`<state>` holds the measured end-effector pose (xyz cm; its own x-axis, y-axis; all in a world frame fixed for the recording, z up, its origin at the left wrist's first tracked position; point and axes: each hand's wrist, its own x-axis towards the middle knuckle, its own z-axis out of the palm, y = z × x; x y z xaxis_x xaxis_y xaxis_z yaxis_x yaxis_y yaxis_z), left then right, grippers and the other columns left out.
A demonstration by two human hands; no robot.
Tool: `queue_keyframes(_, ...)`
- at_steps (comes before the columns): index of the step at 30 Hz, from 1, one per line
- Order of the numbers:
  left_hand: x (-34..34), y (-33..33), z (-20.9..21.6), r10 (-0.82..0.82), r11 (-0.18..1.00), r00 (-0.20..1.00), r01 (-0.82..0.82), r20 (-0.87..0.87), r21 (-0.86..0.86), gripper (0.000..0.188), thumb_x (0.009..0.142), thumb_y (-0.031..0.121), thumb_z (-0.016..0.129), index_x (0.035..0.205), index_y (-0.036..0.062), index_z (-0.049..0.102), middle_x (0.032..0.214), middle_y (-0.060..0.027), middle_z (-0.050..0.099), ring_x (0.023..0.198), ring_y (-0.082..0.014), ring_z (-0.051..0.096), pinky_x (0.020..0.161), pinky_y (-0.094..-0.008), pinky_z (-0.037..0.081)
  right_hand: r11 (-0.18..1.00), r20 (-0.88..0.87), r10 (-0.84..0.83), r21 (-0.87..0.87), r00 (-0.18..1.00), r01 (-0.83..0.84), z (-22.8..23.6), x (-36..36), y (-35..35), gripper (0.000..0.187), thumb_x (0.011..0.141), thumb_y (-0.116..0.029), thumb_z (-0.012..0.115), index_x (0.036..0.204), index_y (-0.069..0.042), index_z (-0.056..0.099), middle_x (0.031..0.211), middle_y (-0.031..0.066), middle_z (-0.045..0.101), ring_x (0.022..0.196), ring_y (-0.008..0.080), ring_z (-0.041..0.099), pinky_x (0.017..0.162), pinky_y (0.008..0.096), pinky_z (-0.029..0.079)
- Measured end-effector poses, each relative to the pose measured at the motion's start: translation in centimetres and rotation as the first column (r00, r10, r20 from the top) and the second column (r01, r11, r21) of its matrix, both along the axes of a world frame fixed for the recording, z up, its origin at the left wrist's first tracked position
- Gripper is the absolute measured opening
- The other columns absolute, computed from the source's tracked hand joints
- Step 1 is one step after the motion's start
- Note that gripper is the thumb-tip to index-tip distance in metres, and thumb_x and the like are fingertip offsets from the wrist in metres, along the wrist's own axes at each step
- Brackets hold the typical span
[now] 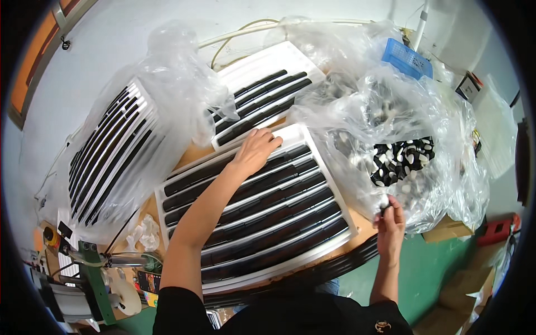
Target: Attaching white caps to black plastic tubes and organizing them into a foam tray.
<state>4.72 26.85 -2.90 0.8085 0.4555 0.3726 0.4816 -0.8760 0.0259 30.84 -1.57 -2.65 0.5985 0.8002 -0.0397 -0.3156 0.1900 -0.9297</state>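
A white tray (298,137) holds rows of slim black tubes (268,209) with pale strips between them. Over its far edge lies my left hand (258,149), palm down, with thumb and fingers apart. The fingertips are partly out of sight, and I see nothing held there. To the right of the tray, my right hand (391,220) pinches a small dark piece (384,209) at the edge of a clear plastic bag (357,162). Through the bag's opening show many small black and white oval pieces (403,159).
Behind stands another white tray (287,56) with black tubes. At left, a third tray (106,151) is wrapped in clear plastic. A blue basket (407,58) sits at the back right. A green-framed machine (92,279) stands at lower left; black strips (329,271) run along the front.
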Motion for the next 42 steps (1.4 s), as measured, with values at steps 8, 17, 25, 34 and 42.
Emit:
queue_keyframes(8,-0.6,-13.0,3.1,0.692,0.309,0.471,0.491,0.547,-0.814,0.035,0.087,0.008,0.056,0.121,0.0107,0.050,0.100,-0.0029,0.058,0.077,-0.0050,0.048,0.062,-0.0187,0.036,0.961,-0.031,0.258,0.112,0.966,-0.253,2.5,-8.0,2.7,0.042,0.089,-0.014,0.055,0.128,0.000,0.044,0.105,0.0066,0.057,0.082,0.0139,0.058,0.070,0.0264,0.049)
queue_keyframes(17,-2.1,-23.0,3.3,0.777,0.254,0.241,0.725,0.581,-0.640,0.033,0.084,0.009,0.062,0.108,0.0096,0.040,0.102,-0.0093,0.056,0.081,-0.0142,0.056,0.066,-0.0269,0.048,0.894,0.143,0.407,0.139,0.902,-0.425,2.7,-12.4,1.9,0.032,0.083,-0.005,0.062,0.113,0.001,0.052,0.096,0.0079,0.061,0.075,0.0113,0.059,0.068,0.0243,0.051)
queue_keyframes(25,-3.2,-25.1,4.3,0.653,0.285,0.432,0.620,0.622,-0.731,0.028,0.084,0.007,0.062,0.106,0.0012,0.045,0.097,-0.0105,0.058,0.079,-0.0138,0.061,0.062,-0.0230,0.049,0.812,0.152,0.565,0.075,0.811,-0.579,4.4,-12.3,0.8,0.033,0.076,0.003,0.066,0.108,0.002,0.059,0.091,0.0060,0.059,0.086,0.0120,0.056,0.081,0.0261,0.046)
queue_keyframes(34,-2.4,-26.8,5.1,0.619,0.307,0.462,0.603,0.636,-0.737,0.029,0.091,0.012,0.052,0.111,0.0041,0.033,0.104,-0.0118,0.050,0.074,-0.0108,0.049,0.064,-0.0222,0.043,0.821,0.218,0.529,0.111,0.820,-0.560,5.2,-13.1,0.2,0.031,0.075,0.001,0.068,0.105,0.001,0.061,0.087,0.0038,0.055,0.082,0.0123,0.054,0.080,0.0253,0.044)
queue_keyframes(42,-1.9,-27.7,5.2,0.558,0.464,0.477,0.499,0.679,-0.731,0.029,0.092,0.014,0.050,0.111,0.0038,0.031,0.097,-0.0089,0.046,0.075,-0.0103,0.048,0.065,-0.0232,0.042,0.816,0.443,0.485,0.079,0.753,-0.572,4.8,-12.5,-0.5,0.030,0.075,-0.005,0.069,0.104,0.001,0.061,0.093,0.0074,0.058,0.084,0.0129,0.054,0.076,0.0245,0.043)
